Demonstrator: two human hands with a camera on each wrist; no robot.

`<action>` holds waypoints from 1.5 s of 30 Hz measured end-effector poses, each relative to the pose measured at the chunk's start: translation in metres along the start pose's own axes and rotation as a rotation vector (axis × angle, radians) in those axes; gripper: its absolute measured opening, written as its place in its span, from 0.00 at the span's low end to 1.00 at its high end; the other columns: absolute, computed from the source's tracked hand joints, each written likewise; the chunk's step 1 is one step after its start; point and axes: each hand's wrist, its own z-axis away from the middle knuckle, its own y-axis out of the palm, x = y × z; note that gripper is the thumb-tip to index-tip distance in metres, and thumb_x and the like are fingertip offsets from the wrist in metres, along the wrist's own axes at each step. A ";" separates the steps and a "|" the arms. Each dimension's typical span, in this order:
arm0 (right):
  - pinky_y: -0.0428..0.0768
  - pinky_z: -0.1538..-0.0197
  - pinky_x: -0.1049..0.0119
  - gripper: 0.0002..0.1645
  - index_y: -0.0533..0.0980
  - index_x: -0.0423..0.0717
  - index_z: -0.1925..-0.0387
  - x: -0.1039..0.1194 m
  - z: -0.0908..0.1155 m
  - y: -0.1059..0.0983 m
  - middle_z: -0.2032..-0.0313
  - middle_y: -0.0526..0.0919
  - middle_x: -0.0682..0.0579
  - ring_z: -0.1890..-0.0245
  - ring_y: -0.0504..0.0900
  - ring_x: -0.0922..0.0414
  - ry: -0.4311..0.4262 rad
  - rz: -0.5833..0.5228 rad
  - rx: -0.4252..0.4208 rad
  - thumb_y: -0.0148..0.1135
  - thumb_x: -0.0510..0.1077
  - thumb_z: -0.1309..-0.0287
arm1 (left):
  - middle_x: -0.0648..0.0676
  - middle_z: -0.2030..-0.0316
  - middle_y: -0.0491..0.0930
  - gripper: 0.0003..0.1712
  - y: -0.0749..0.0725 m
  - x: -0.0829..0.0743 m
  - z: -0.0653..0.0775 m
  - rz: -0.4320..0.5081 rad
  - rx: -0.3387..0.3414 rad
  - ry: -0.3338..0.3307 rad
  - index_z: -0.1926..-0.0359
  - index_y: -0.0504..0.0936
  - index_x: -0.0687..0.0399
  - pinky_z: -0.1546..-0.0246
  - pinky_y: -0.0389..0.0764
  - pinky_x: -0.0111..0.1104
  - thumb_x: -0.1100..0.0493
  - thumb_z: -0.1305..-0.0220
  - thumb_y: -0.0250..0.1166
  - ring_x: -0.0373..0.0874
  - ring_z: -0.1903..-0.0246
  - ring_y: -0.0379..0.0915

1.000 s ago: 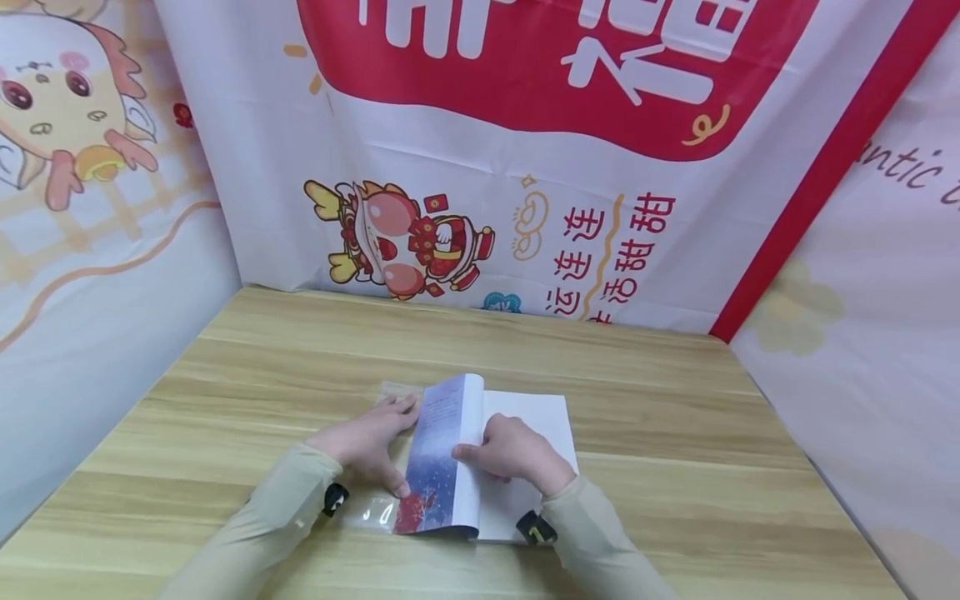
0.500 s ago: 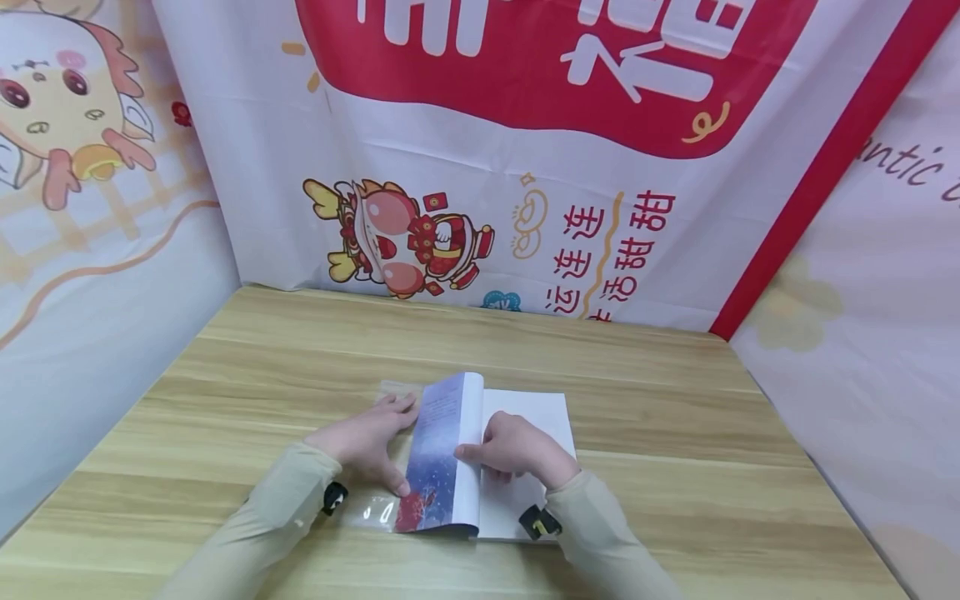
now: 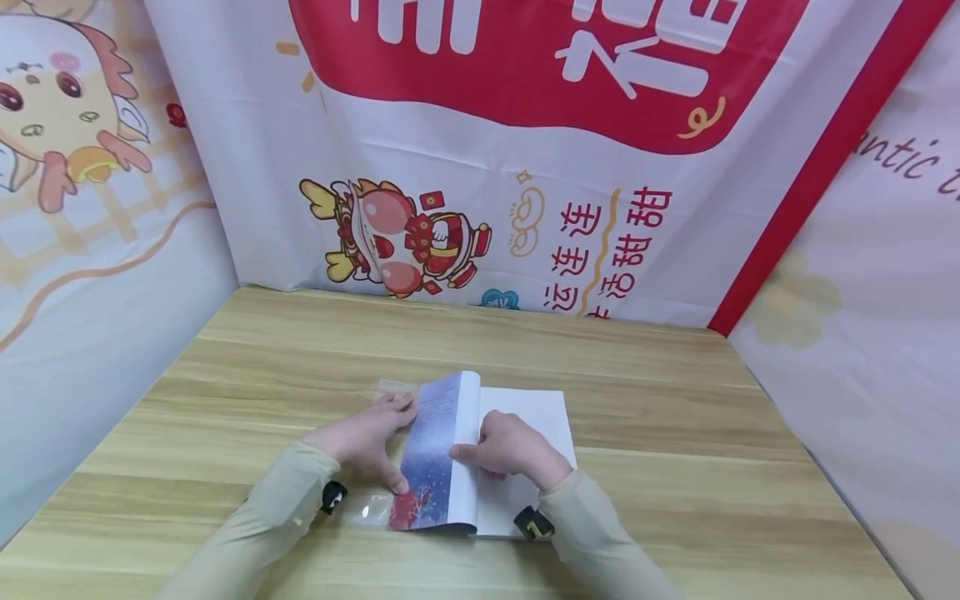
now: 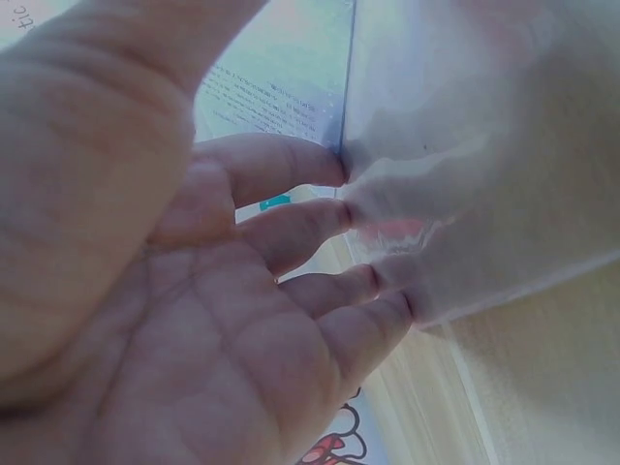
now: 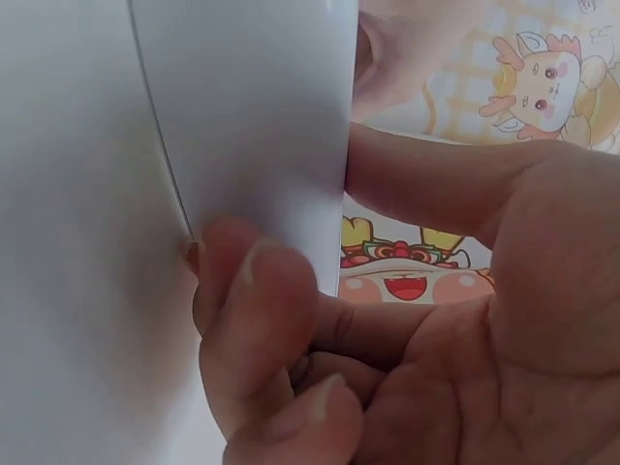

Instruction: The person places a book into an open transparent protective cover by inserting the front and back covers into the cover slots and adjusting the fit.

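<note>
A thin book lies on the wooden table, its blue, snowy-patterned cover [image 3: 431,462] bent over to the left. A white page [image 3: 534,408] shows at its right. Clear plastic film [image 3: 370,510] extends from under the cover's left side. My left hand [image 3: 367,440] rests at that edge with extended fingers, and in the left wrist view its fingertips touch the film [image 4: 475,126]. My right hand [image 3: 517,450] pinches the bent cover, thumb on its outer face and curled fingers behind it. The right wrist view shows the cover's white part [image 5: 262,107] between thumb and fingers.
The wooden table [image 3: 645,400] extends around the book on all sides. Printed cloth hangings [image 3: 480,150] rise behind the table's far edge and along both sides. Black bands [image 3: 534,523] with small devices sit on both sleeved wrists.
The head view has shifted very slightly. Both hands and the book keep nearly the same places, with the right hand still holding the bent cover.
</note>
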 end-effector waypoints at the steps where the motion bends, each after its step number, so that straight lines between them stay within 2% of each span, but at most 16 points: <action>1: 0.69 0.80 0.66 0.26 0.73 0.45 0.84 0.000 0.000 0.000 0.88 0.74 0.52 0.85 0.73 0.58 0.004 0.000 0.002 0.68 0.58 0.42 | 0.62 0.25 0.44 0.68 0.000 0.000 0.000 0.002 0.000 0.001 0.27 0.57 0.65 0.30 0.42 0.54 0.44 0.66 0.83 0.62 0.27 0.36; 11: 0.69 0.81 0.66 0.27 0.74 0.44 0.83 0.001 0.002 -0.006 0.85 0.78 0.50 0.85 0.74 0.57 0.013 -0.042 0.038 0.67 0.60 0.42 | 0.63 0.25 0.45 0.69 -0.002 0.002 -0.001 0.037 -0.001 0.008 0.27 0.57 0.66 0.30 0.41 0.56 0.44 0.67 0.83 0.63 0.27 0.35; 18: 0.73 0.79 0.64 0.26 0.77 0.42 0.80 0.000 0.002 -0.005 0.83 0.80 0.49 0.83 0.77 0.55 0.021 -0.054 0.045 0.67 0.59 0.42 | 0.62 0.25 0.45 0.69 -0.003 0.000 0.000 0.054 0.008 -0.005 0.27 0.57 0.65 0.30 0.41 0.56 0.44 0.67 0.83 0.62 0.27 0.35; 25: 0.71 0.79 0.65 0.24 0.76 0.43 0.80 0.002 0.004 -0.002 0.83 0.80 0.49 0.83 0.76 0.56 0.018 -0.031 0.027 0.67 0.58 0.41 | 0.62 0.25 0.45 0.69 -0.001 0.000 0.000 0.041 0.003 0.007 0.28 0.57 0.65 0.30 0.41 0.55 0.43 0.68 0.83 0.62 0.27 0.35; 32: 0.70 0.80 0.65 0.25 0.74 0.44 0.81 0.005 0.006 0.002 0.85 0.77 0.50 0.84 0.74 0.56 0.023 -0.002 -0.014 0.68 0.58 0.42 | 0.66 0.26 0.46 0.69 -0.001 0.002 0.000 0.033 -0.005 0.044 0.29 0.58 0.70 0.30 0.43 0.56 0.43 0.68 0.83 0.66 0.28 0.37; 38: 0.70 0.81 0.64 0.25 0.74 0.45 0.80 0.006 0.009 0.007 0.84 0.75 0.51 0.84 0.73 0.57 0.026 0.038 -0.062 0.68 0.59 0.44 | 0.65 0.26 0.45 0.69 0.000 0.000 0.001 0.035 0.006 0.022 0.28 0.58 0.68 0.30 0.42 0.55 0.42 0.67 0.83 0.63 0.27 0.36; 41: 0.71 0.80 0.64 0.27 0.75 0.44 0.81 0.002 0.008 0.005 0.85 0.77 0.51 0.85 0.74 0.56 0.017 0.029 -0.027 0.66 0.61 0.42 | 0.64 0.25 0.45 0.69 0.000 0.001 0.001 0.026 0.007 0.028 0.28 0.58 0.67 0.30 0.42 0.55 0.42 0.67 0.82 0.62 0.27 0.36; 45: 0.75 0.78 0.63 0.29 0.78 0.42 0.80 -0.001 -0.001 -0.005 0.82 0.81 0.48 0.83 0.77 0.55 0.015 -0.012 0.104 0.61 0.62 0.38 | 0.65 0.26 0.45 0.68 -0.002 0.004 0.000 0.031 0.004 0.037 0.29 0.58 0.69 0.30 0.42 0.55 0.43 0.66 0.82 0.64 0.27 0.36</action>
